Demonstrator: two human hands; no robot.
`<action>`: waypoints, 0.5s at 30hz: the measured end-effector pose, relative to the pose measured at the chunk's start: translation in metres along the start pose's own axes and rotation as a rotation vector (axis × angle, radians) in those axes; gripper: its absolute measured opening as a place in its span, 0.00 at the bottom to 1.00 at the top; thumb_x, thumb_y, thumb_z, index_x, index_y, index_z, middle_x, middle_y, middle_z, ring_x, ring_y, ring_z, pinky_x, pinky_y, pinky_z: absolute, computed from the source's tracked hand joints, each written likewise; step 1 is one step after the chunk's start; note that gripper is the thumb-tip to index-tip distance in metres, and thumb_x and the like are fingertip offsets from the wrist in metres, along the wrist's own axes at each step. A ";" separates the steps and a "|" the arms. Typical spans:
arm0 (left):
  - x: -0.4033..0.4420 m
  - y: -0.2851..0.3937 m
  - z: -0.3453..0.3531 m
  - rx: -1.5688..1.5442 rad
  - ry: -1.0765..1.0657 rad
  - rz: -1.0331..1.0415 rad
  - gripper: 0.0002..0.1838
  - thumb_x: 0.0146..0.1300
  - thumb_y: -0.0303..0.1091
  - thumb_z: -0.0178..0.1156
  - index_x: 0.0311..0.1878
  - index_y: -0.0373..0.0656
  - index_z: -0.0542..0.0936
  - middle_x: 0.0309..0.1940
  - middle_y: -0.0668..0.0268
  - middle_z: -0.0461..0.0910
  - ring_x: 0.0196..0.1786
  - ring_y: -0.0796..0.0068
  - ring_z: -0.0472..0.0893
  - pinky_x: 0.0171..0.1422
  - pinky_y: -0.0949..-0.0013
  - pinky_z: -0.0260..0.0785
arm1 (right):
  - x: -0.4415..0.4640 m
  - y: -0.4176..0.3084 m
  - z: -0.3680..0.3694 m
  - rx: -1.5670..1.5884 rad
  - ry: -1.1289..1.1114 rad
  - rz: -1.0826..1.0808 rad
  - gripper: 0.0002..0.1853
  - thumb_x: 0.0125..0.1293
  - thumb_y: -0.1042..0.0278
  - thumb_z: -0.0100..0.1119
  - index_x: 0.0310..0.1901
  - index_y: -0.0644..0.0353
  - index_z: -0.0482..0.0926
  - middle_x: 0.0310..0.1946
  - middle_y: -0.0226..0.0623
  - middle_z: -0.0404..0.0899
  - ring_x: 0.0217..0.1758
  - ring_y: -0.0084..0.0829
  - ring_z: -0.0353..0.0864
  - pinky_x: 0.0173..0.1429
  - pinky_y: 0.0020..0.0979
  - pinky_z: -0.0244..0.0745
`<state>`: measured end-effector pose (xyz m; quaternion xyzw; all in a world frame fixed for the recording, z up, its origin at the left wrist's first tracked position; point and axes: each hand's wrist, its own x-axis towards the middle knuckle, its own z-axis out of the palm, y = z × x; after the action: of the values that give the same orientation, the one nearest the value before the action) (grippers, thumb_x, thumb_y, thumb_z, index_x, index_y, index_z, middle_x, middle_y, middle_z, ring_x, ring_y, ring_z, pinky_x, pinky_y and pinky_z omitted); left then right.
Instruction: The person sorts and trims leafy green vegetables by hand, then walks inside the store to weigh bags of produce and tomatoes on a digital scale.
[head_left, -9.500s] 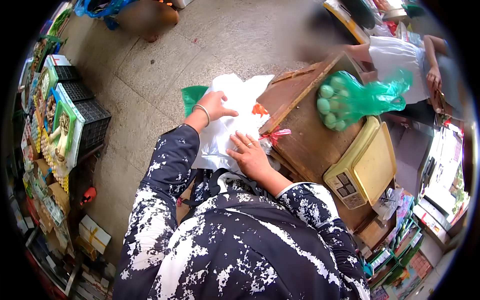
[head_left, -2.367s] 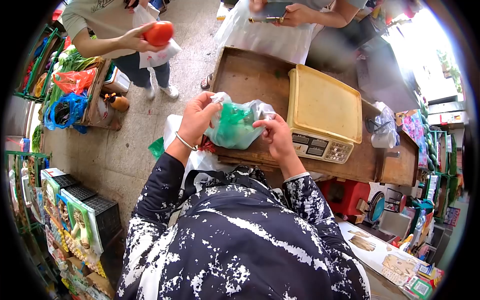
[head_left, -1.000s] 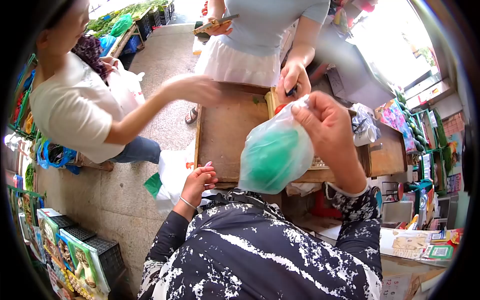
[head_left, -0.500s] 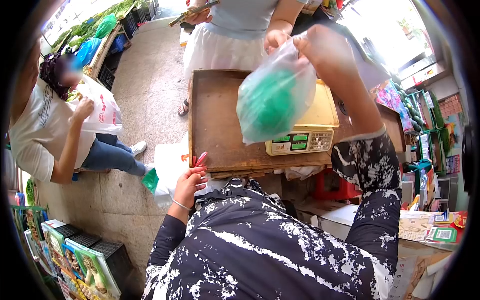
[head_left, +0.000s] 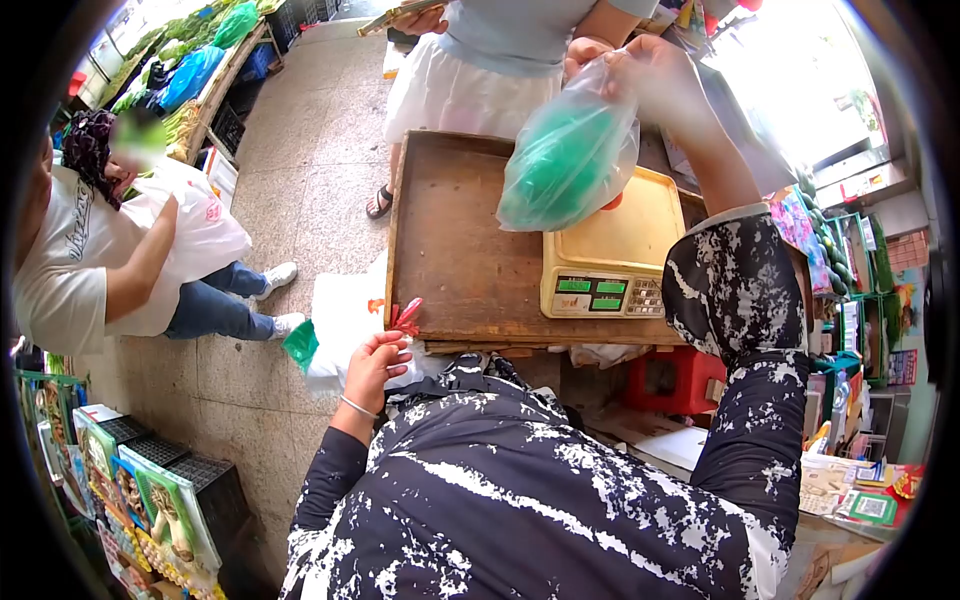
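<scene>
My right hand [head_left: 650, 72] is closed on the gathered top of a clear plastic bag [head_left: 572, 150] with something green inside. The bag hangs above the wooden table, beside the scale's pan. Another person's hand [head_left: 588, 52] is at the bag's top, right against mine. My left hand [head_left: 374, 368] is low by the table's near left corner, its fingers loosely bent and apart with nothing visible in them. Close to its fingertips is a red tie [head_left: 407, 316], and white plastic bags [head_left: 340, 300] hang beside it.
A yellow digital scale [head_left: 603, 297] stands on the wooden table [head_left: 450, 235]. The person across the table holds a phone [head_left: 400, 17]. At left, another person holds a white bag [head_left: 200, 225]. Beneath the table is a red stool [head_left: 675, 380]. Vegetables [head_left: 180, 120] lie at upper left.
My right hand and the bag have shifted away from me, toward the person across the table, uncovering more of the scale. My left hand stays near the table corner.
</scene>
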<state>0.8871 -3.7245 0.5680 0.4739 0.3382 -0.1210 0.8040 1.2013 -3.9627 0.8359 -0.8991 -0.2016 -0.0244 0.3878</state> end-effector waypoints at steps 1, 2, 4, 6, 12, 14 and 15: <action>0.000 0.000 -0.001 0.003 0.004 0.004 0.12 0.56 0.26 0.49 0.45 0.40 0.71 0.37 0.65 0.76 0.35 0.76 0.78 0.36 0.75 0.71 | 0.002 0.003 0.000 0.005 -0.019 0.044 0.15 0.57 0.59 0.57 0.33 0.65 0.72 0.25 0.31 0.75 0.28 0.18 0.76 0.31 0.21 0.71; 0.000 0.000 -0.001 0.001 0.007 0.005 0.12 0.56 0.26 0.49 0.45 0.40 0.71 0.37 0.65 0.76 0.35 0.76 0.78 0.36 0.75 0.71 | 0.002 0.007 0.001 0.131 -0.081 0.038 0.13 0.58 0.62 0.55 0.33 0.66 0.71 0.25 0.32 0.76 0.28 0.20 0.77 0.32 0.21 0.72; 0.000 0.000 -0.001 -0.009 0.010 0.003 0.12 0.56 0.26 0.49 0.44 0.40 0.71 0.37 0.65 0.76 0.35 0.76 0.78 0.36 0.76 0.71 | 0.010 0.015 0.009 0.172 -0.026 0.034 0.13 0.58 0.62 0.55 0.33 0.66 0.71 0.27 0.34 0.76 0.28 0.21 0.78 0.32 0.22 0.73; -0.001 0.001 0.000 -0.002 0.016 -0.005 0.12 0.56 0.26 0.49 0.44 0.40 0.72 0.37 0.65 0.76 0.35 0.76 0.78 0.36 0.76 0.71 | 0.018 0.019 0.014 0.214 0.032 0.038 0.13 0.58 0.63 0.55 0.33 0.66 0.71 0.28 0.36 0.77 0.28 0.22 0.78 0.32 0.22 0.73; 0.002 0.003 0.006 0.024 0.012 -0.006 0.12 0.57 0.26 0.48 0.44 0.40 0.72 0.37 0.66 0.76 0.36 0.75 0.78 0.38 0.74 0.71 | 0.050 0.025 0.011 0.144 0.072 -0.090 0.09 0.59 0.71 0.53 0.32 0.71 0.72 0.31 0.42 0.77 0.34 0.24 0.78 0.36 0.24 0.73; 0.005 0.003 0.006 0.028 0.002 0.019 0.12 0.57 0.26 0.47 0.45 0.40 0.72 0.37 0.66 0.77 0.37 0.73 0.78 0.40 0.72 0.72 | 0.065 0.028 0.014 0.212 0.090 -0.122 0.10 0.59 0.71 0.54 0.34 0.72 0.72 0.31 0.41 0.77 0.34 0.23 0.77 0.35 0.24 0.73; 0.005 0.004 0.007 0.028 0.003 0.010 0.12 0.57 0.26 0.47 0.45 0.40 0.72 0.37 0.66 0.77 0.37 0.73 0.78 0.40 0.72 0.72 | 0.071 0.023 0.016 0.286 0.106 -0.166 0.11 0.58 0.70 0.55 0.35 0.72 0.72 0.32 0.40 0.77 0.34 0.23 0.76 0.34 0.24 0.73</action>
<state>0.8956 -3.7278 0.5701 0.4870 0.3351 -0.1208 0.7975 1.2736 -3.9412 0.8238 -0.8124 -0.2560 -0.0750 0.5185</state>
